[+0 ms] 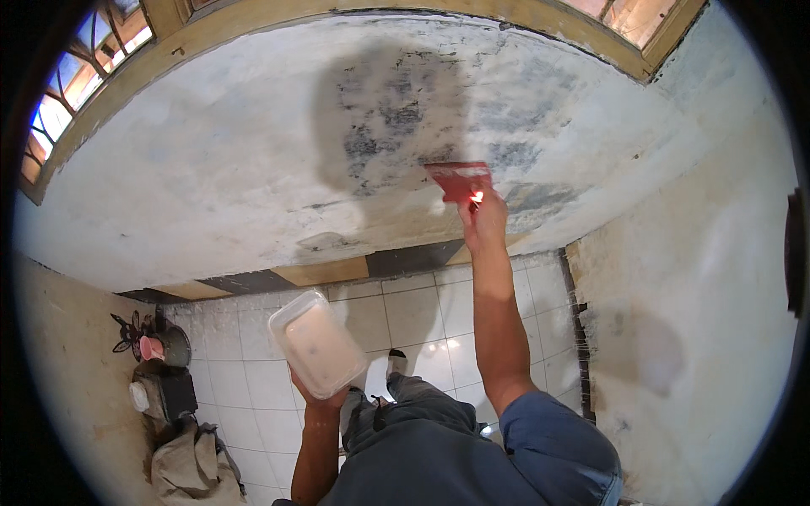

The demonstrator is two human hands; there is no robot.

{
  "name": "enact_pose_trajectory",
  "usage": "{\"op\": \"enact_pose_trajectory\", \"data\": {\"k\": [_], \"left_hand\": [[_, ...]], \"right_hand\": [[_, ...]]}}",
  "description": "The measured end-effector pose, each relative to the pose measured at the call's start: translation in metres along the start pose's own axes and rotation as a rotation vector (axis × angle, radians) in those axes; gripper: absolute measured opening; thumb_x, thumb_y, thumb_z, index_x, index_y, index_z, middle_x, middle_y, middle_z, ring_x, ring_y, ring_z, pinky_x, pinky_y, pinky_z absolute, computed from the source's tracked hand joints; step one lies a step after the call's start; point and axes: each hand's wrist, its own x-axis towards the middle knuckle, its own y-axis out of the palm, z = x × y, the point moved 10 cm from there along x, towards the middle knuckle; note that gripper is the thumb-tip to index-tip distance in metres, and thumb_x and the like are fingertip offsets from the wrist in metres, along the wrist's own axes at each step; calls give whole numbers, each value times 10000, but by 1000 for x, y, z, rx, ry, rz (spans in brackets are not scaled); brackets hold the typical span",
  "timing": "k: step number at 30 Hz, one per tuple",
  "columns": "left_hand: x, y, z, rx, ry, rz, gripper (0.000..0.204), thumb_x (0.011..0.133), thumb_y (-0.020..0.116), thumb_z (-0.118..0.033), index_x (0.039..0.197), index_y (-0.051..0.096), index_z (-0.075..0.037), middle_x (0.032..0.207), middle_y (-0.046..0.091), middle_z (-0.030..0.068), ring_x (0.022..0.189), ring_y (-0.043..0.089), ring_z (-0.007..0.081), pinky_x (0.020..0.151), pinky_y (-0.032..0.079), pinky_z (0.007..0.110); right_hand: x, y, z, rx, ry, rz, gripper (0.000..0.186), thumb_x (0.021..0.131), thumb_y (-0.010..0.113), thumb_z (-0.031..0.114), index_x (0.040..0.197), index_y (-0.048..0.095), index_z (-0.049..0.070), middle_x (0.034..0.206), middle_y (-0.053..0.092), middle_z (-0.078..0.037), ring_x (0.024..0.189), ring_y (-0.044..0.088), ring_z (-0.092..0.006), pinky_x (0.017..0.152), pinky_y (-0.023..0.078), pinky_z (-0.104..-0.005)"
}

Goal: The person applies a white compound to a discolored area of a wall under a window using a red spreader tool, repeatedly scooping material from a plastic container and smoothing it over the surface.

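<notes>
My right hand [484, 221] is closed round a red putty scraper [460, 179], its wide edge against the wall [228, 152] below the window. White paste shows on the scraper's blade. The wall is patchy white, with dark grey areas around the blade and my shadow beside it. Low on the left, my left hand [325, 396] grips a clear rectangular plastic tub [319, 344] from its near end. Pale, whitish paste lies inside the tub. The fingers beneath the tub are mostly hidden.
A wooden window frame [278, 35] runs above the wall. Dark and tan tiles [325, 270] line its foot, over a white tiled floor [253, 384]. At left stand a dark bucket [175, 346], a black box [175, 392] and a beige cloth bag [190, 468]. Another wall [675, 295] rises at right.
</notes>
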Motion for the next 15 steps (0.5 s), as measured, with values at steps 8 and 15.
{"op": "enact_pose_trajectory", "data": {"k": [8,15], "left_hand": [[1,17,8,-280,-97,53,504,1024,385,-391,1426,407,-87,1321,562,153,1163,603,307,942,540,491],[0,13,5,81,-36,98,497,1008,454,-397,1406,438,-100,1331,567,109,1161,605,298,940,539,484]], "right_hand": [[34,-104,-97,-193,159,-171,165,948,520,147,914,592,3,687,569,-50,540,545,-140,432,449,-249],[31,31,-37,-200,10,107,156,912,584,67,1017,603,-47,799,640,-83,608,594,-152,524,510,-266]]}}
